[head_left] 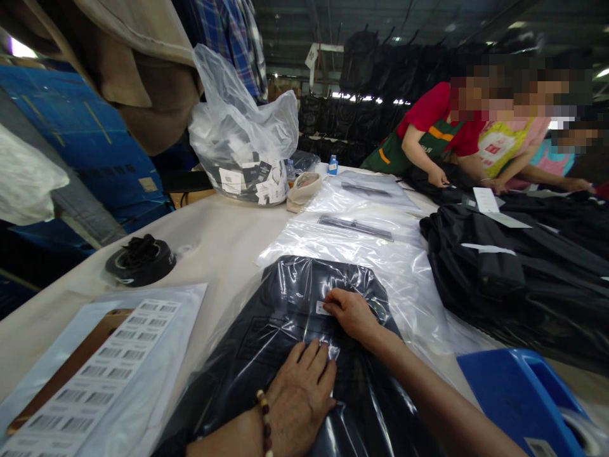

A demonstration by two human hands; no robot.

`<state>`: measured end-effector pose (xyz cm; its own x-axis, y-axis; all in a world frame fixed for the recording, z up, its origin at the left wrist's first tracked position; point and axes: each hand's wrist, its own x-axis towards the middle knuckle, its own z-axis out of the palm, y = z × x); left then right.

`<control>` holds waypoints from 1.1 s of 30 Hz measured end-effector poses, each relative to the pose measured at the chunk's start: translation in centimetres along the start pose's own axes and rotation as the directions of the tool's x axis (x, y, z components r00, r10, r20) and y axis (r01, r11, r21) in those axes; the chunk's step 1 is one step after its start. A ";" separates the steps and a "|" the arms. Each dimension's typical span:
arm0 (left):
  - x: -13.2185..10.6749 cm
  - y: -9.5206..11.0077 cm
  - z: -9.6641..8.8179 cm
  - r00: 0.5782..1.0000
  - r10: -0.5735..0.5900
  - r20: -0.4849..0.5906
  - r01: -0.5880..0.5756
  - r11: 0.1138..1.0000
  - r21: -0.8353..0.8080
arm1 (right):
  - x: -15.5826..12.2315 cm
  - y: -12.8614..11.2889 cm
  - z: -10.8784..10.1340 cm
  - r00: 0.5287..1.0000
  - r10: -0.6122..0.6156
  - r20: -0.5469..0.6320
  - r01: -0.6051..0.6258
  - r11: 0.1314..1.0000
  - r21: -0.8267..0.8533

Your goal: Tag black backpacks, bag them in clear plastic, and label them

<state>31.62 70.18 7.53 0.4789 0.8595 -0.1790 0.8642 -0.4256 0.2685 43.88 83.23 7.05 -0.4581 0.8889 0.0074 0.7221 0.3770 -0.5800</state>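
Observation:
A black item (285, 304) lies flat in front of me inside a clear, shiny plastic bag (257, 374); what kind of item it is I cannot tell. My left hand (302, 390), wearing a beaded bracelet, rests flat on the plastic with its fingers stretched out. Just beyond it, my right hand (351, 312) has thumb and fingertips pinched at a small white label (323, 308) on the bag's surface. Whether the label is fully stuck down is hidden by the fingers.
Barcode label sheets (109, 355) and a brown phone (66, 374) lie left, near a black tape roll (140, 260). Clear bags (342, 244) are stacked ahead. A blue tape dispenser (518, 393) and black goods (495, 254) stand right. Co-workers (428, 136) bend over the far side.

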 end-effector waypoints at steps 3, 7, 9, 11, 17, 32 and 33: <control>-0.1 -0.1 0.3 0.999 0.017 -0.047 -0.016 1.000 0.010 | -0.2 -0.2 0.2 1.000 -0.015 -0.007 0.014 0.997 -0.076; -0.2 -0.2 0.8 0.990 0.035 -0.136 -0.031 0.999 0.035 | -0.2 -0.5 0.4 1.000 -0.011 0.012 0.013 0.988 -0.151; -0.2 -0.3 0.8 0.988 0.035 -0.150 -0.029 0.999 0.044 | -0.2 -0.7 0.4 1.000 0.014 0.011 -0.012 0.982 -0.187; -0.1 -0.2 0.7 0.991 0.032 -0.131 -0.025 0.998 0.049 | -0.3 -1.1 0.4 0.999 0.049 0.003 -0.047 0.972 -0.229; -0.1 0.0 0.6 0.996 -0.008 -0.094 0.008 1.000 0.007 | -0.7 -3.0 0.5 0.989 0.142 -0.050 -0.150 0.925 -0.349; -0.6 -0.8 2.1 0.971 0.047 -0.234 -0.052 0.999 -0.016 | -3.8 -1.5 1.7 0.989 -0.148 -0.003 0.132 0.895 -0.427; -0.7 -0.9 1.7 0.974 0.049 -0.221 -0.057 0.998 -0.030 | -3.9 -1.4 1.5 0.991 -0.134 -0.011 0.116 0.894 -0.433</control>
<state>30.83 69.50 5.78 0.4746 0.8789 0.0485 0.8305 -0.4653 0.3062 43.84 78.77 6.59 -0.5449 0.8333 0.0935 0.8169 0.5527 -0.1647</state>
